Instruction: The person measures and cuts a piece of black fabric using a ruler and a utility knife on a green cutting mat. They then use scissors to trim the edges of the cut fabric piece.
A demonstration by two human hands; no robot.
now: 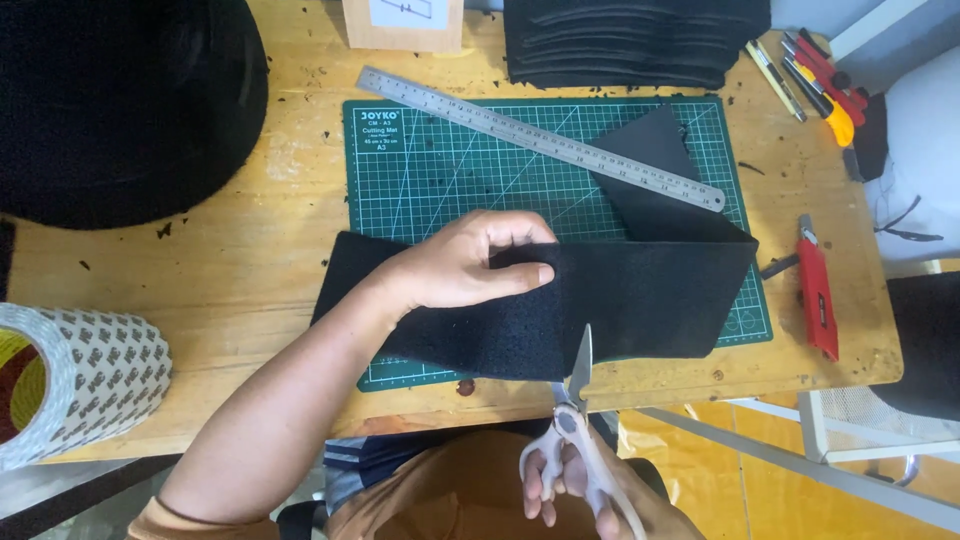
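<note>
Presently the work stands at the start of a cut: the long strip of black felt-like fabric (620, 300) lies across the lower half of the green gridded cutting mat (440, 170) at centre frame, its near edge overhanging the mat toward the front of the wooden counter (250, 270). The left hand (460, 265) is closed on the strip's upper edge, thumb on top and fingers curled over the far side, pinning and lightly pinching it in place. The right hand (585, 490), at lower centre of the frame, is wrapped through the pale handles of a pair of scissors (572, 420); the steel blades point up the frame and appear nearly closed, the tip meeting the strip's near edge just right of the left hand. Whether the blades have bitten into the fabric cannot be told. A long steel ruler (540, 138) lies diagonally over the mat and over a second dark fabric piece (650, 150) at upper right, clear of both hands. A red utility knife (817, 290) rests at right of the mat; a stack of black sheets (630, 40) sits at upper centre; a patterned tape roll (80, 380) is at far left. In my judgement the next move calls for opening the blades, keeping the strip taut under the left hand, and keeping the cut line well off its fingers.
</note>
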